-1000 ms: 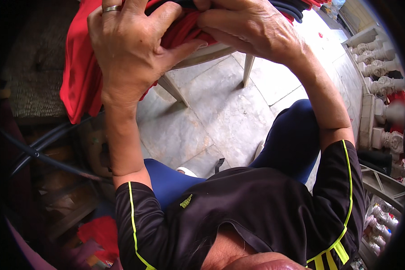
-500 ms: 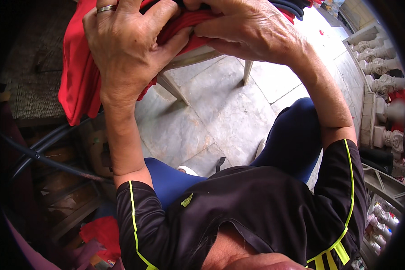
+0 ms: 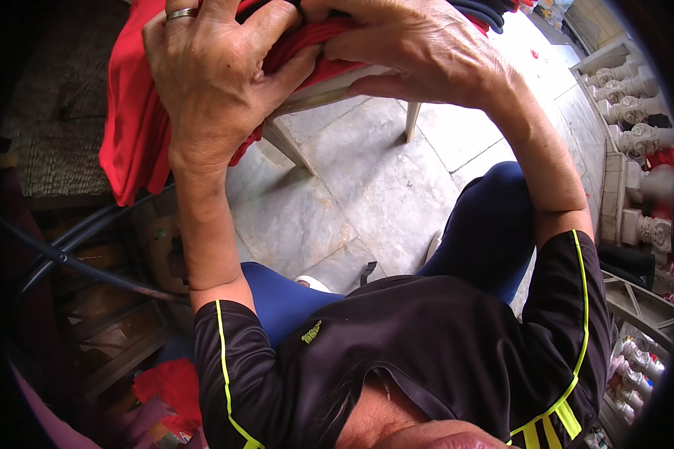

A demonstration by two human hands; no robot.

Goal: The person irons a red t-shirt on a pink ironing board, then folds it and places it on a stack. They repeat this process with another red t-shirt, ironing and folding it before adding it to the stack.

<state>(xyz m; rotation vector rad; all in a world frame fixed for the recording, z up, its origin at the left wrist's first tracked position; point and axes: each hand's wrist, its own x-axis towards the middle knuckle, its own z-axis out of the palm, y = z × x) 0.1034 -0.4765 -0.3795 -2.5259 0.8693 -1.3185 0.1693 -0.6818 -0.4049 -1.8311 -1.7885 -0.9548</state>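
Red cloth lies in layers on a pale stool or small table at the upper edge of the view, and part of it hangs down on the left. My left hand, with a ring on one finger, grips the cloth between thumb and fingers. Close beside it, my right hand pinches the same cloth, its thumb tip near my left thumb. Several fingertips of both hands are cut off by the upper edge or hidden by the fabric. Dark folded cloth shows beyond my right hand.
Below the stool stretches a marble-tiled floor. Crossed black metal bars stand at left, with more red cloth low down there. A row of white balusters runs along the right. My knees in blue trousers are under my arms.
Both hands stay on the red cloth. My right fingers have shifted slightly and one lower finger has come away from the others. The hanging cloth at left has moved a little.
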